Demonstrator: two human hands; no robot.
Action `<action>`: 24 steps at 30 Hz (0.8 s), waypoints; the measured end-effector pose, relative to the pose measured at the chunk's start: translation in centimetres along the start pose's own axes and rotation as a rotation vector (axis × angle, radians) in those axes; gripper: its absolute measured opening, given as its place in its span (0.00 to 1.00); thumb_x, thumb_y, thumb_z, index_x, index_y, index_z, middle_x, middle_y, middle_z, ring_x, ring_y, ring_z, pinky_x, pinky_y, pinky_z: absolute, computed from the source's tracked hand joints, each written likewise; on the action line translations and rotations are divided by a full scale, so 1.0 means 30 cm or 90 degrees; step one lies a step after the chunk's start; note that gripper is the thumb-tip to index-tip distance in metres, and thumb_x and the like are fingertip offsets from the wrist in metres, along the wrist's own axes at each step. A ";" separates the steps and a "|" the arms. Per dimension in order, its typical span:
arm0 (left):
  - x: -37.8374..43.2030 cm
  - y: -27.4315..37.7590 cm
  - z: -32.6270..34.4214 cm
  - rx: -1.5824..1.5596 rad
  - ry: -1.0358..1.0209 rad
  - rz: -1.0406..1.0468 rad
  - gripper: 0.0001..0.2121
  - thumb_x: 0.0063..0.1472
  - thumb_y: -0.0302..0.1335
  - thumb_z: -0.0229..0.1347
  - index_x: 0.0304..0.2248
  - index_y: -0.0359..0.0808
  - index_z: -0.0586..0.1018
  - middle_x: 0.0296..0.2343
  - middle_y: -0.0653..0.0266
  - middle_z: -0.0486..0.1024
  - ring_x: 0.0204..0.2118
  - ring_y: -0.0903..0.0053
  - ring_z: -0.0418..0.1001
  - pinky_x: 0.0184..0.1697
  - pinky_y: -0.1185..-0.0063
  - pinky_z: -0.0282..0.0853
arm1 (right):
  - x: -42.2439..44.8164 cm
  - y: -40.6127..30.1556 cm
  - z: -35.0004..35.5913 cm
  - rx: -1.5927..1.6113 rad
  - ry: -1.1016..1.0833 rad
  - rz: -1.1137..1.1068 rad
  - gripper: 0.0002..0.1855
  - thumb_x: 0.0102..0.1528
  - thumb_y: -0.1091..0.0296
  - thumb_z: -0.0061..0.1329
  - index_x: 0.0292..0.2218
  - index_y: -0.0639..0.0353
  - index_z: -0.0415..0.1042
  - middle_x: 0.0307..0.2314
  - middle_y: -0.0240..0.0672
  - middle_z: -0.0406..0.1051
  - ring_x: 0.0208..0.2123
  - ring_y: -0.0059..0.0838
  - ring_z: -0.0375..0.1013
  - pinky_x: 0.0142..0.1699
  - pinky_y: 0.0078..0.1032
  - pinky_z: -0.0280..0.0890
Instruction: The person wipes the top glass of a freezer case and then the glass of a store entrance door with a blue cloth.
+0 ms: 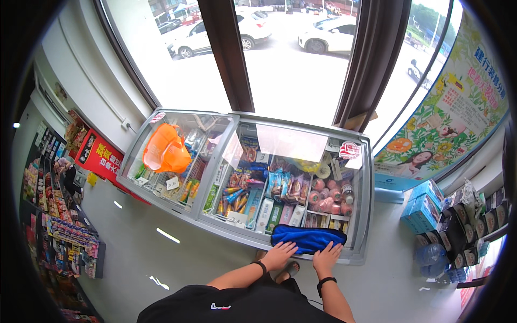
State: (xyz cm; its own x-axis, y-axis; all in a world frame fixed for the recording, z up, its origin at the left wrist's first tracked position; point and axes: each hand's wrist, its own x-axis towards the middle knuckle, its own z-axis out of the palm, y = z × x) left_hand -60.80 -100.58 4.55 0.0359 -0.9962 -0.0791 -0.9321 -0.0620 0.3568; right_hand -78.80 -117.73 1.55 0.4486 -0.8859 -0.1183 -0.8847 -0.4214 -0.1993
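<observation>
A folded blue cloth with a dark edge (309,239) lies on the glass lid near the front right edge of a chest freezer (194,220). My left hand (281,255) rests on the cloth's lower left part, fingers spread. On its lower right part lies my right hand (327,256), fingers also apart. Neither hand is closed around the cloth. Through the glass show wrapped ice creams (286,185), round pink packs (329,196) and a bottle (347,193). An orange plastic bag (166,149) lies on the left part of the freezer top.
Blue cartons (422,210) and large water bottles (430,255) stand on the right, below a printed banner (440,121). Snack shelves (60,218) line the left, where a person (70,177) is near a yellow container (91,179). Behind the freezer is a window frame (226,56).
</observation>
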 end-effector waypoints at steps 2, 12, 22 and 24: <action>-0.054 -0.072 0.012 0.008 0.018 0.038 0.37 0.59 0.27 0.54 0.68 0.42 0.59 0.66 0.53 0.60 0.69 0.60 0.57 0.72 0.63 0.49 | 0.016 -0.039 -0.017 -0.017 -0.048 0.020 0.47 0.55 0.55 0.52 0.67 0.71 0.50 0.67 0.71 0.43 0.71 0.66 0.39 0.73 0.53 0.40; -0.185 -0.375 -0.102 0.065 -0.072 0.077 0.29 0.65 0.35 0.54 0.65 0.43 0.66 0.64 0.52 0.64 0.68 0.62 0.60 0.70 0.56 0.51 | -0.055 -0.328 0.016 -0.041 -0.156 0.138 0.49 0.58 0.50 0.44 0.70 0.70 0.44 0.67 0.74 0.39 0.71 0.69 0.35 0.73 0.56 0.30; -0.441 -0.701 -0.181 0.069 0.082 -0.104 0.27 0.67 0.44 0.53 0.58 0.34 0.74 0.59 0.41 0.67 0.65 0.50 0.61 0.67 0.48 0.49 | -0.163 -0.892 0.153 -0.061 -0.230 0.144 0.53 0.59 0.47 0.49 0.70 0.71 0.39 0.67 0.77 0.37 0.71 0.72 0.35 0.73 0.56 0.35; -0.462 -0.746 -0.218 0.093 0.140 -0.133 0.21 0.66 0.44 0.54 0.46 0.34 0.79 0.47 0.47 0.76 0.53 0.55 0.70 0.55 0.53 0.63 | -0.166 -0.963 0.163 -0.089 -0.261 0.124 0.53 0.59 0.46 0.49 0.70 0.71 0.42 0.66 0.77 0.39 0.70 0.74 0.37 0.73 0.56 0.37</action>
State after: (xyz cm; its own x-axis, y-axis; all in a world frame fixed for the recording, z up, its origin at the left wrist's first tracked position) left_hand -38.08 -85.78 3.77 0.2935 -0.9533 0.0712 -0.9376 -0.2726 0.2159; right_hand -54.84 -100.21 3.13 0.2605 -0.8130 -0.5207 -0.9534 -0.3017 -0.0059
